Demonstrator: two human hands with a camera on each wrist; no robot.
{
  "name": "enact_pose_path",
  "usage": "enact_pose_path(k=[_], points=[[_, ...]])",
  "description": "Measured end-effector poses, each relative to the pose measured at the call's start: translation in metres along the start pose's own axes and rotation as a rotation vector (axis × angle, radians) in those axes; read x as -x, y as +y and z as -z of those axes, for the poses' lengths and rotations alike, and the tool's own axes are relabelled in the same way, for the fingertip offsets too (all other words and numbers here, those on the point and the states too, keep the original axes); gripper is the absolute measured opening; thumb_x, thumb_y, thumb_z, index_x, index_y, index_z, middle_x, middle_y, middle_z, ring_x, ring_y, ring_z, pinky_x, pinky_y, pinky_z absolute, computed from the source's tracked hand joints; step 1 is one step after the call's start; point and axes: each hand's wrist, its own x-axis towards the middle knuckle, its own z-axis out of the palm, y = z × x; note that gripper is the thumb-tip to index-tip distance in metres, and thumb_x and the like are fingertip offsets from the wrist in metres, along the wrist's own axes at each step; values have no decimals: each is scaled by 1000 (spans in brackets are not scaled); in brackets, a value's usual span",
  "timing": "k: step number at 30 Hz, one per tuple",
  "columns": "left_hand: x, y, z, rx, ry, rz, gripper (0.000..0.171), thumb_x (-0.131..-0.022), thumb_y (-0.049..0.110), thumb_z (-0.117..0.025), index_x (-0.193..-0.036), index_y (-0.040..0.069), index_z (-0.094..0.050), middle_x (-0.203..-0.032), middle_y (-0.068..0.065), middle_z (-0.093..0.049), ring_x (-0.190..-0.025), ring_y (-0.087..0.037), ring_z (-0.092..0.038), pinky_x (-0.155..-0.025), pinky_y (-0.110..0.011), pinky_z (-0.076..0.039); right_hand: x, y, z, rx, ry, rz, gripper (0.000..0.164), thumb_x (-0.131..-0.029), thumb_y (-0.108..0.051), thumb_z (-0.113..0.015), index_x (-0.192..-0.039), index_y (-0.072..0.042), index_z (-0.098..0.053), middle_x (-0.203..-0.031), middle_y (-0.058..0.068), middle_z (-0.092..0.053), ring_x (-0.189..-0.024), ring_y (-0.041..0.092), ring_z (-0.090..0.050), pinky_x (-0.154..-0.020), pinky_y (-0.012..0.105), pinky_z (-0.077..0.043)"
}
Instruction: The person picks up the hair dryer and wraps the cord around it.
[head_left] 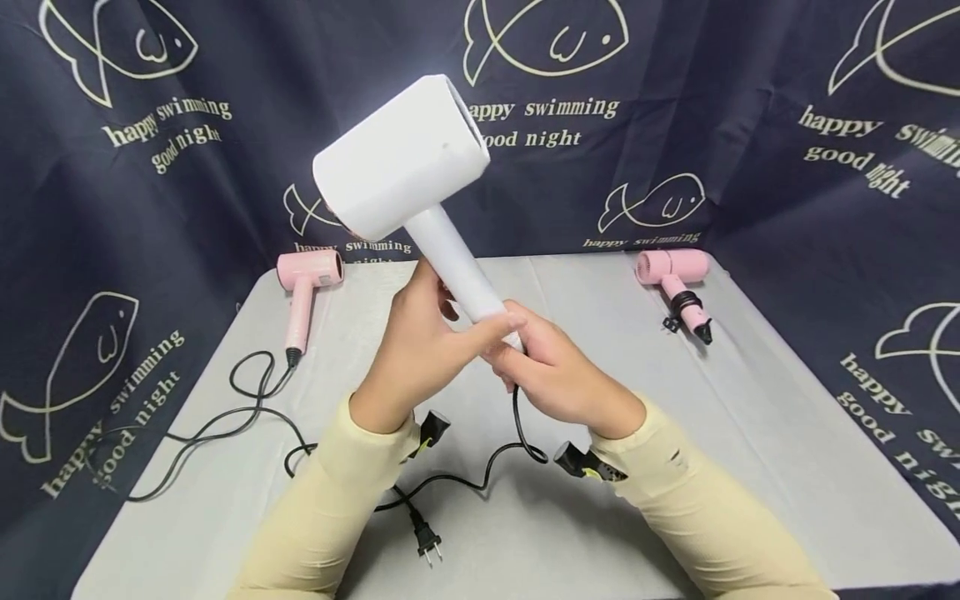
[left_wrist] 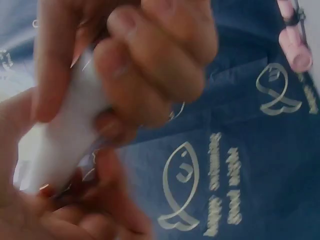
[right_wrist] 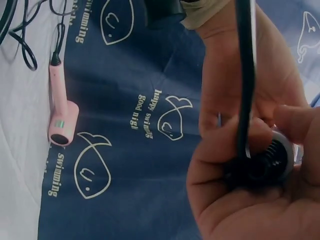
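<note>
A white hair dryer (head_left: pixel 397 162) is held up above the table, tilted, its wide barrel at the upper left and its handle slanting down to the right. My right hand (head_left: pixel 558 367) grips the lower end of the handle. Higher up, my left hand (head_left: pixel 423 342) holds the handle with its thumb across the front; its other fingers are mostly hidden behind. In the right wrist view a black cord (right_wrist: pixel 245 75) leaves the handle's base between the right fingers. Curled right fingers (left_wrist: pixel 160 65) show round the white handle (left_wrist: pixel 75 120) in the left wrist view.
On the grey table (head_left: pixel 750 467), a pink hair dryer (head_left: pixel 300 304) with a loose looping cord (head_left: pixel 258 400) lies at the left. Another pink hair dryer (head_left: pixel 678 279), its cord wound round its handle, lies back right. A two-pin plug (head_left: pixel 426 537) lies near the left sleeve. Dark printed curtains (head_left: pixel 525 200) surround the table.
</note>
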Motion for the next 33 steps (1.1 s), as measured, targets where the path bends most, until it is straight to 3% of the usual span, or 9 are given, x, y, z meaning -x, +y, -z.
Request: enact_pose_path(k=[5, 9, 11, 14, 16, 19, 23, 29, 33], points=[[7, 9, 25, -162, 10, -104, 47, -79, 44, -73, -113, 18, -55, -98, 12, -59, -86, -4, -61, -69, -28, -49, -1, 1, 13, 74, 49, -46, 12, -98, -24, -51, -99, -12, -52, -67, 9, -47, -53, 22, -47, -45, 30, -43], [10, 27, 52, -165, 252, -257, 22, -78, 17, -75, -91, 4, -63, -95, -2, -65, -87, -9, -61, -66, -27, -46, 0, -1, 32, 232, 56, -129, 20, -95, -36, -55, -90, -17, -52, -65, 6, -47, -52, 18, -45, -43, 29, -39], [9, 35, 62, -170, 381, -290, 27, -74, 9, -76, -92, -3, -61, -101, -12, -63, -98, -14, -58, -74, -28, -46, 2, -3, 39, 304, 22, -138, 19, -94, -40, -56, -89, -21, -53, -66, 4, -45, -55, 16, -43, -46, 28, -38], [8, 40, 72, -193, 433, -192, 54, -69, 11, -81, -113, -6, -56, -118, -16, -55, -115, -17, -49, -90, -28, -42, 4, -5, 47, 376, -57, -105, 15, -94, -41, -56, -90, -26, -53, -68, 0, -42, -60, 13, -40, -53, 28, -37], [7, 37, 77, -193, 368, -94, 72, -67, 13, -84, -128, 1, -49, -122, -12, -54, -114, -16, -50, -93, -30, -42, 7, -7, 49, 407, -111, -75, 13, -94, -42, -56, -94, -29, -53, -69, -2, -41, -63, 11, -40, -57, 28, -39], [7, 30, 80, -128, 264, -7, 80, -64, 13, -86, -133, 9, -46, -118, -4, -58, -99, -14, -57, -85, -30, -46, 11, -10, 50, 427, -156, -48, 12, -93, -42, -56, -94, -31, -52, -70, -5, -43, -62, 8, -41, -57, 26, -40], [6, 27, 81, -34, 295, -49, 72, -61, 7, -86, -125, 6, -52, -108, -3, -63, -90, -15, -59, -79, -28, -47, 13, -28, 48, 337, -67, 6, 8, -90, -29, -65, -93, -28, -58, -72, -5, -48, -65, 11, -46, -58, 27, -42], [3, 29, 80, 71, 508, -177, 66, -58, 5, -85, -118, 1, -56, -109, -7, -62, -101, -19, -56, -89, -30, -44, 7, -37, 45, 50, 138, 35, 49, -79, -2, -74, -121, -8, -51, -91, 15, -64, -76, 23, -63, -63, 26, -53], [1, 27, 82, 214, 642, -249, 63, -59, 3, -83, -116, 0, -56, -107, -12, -61, -97, -28, -59, -87, -33, -47, 4, -33, 40, 2, 146, 0, 47, -84, 3, -66, -124, -3, -42, -101, 23, -65, -84, 28, -65, -74, 26, -54]])
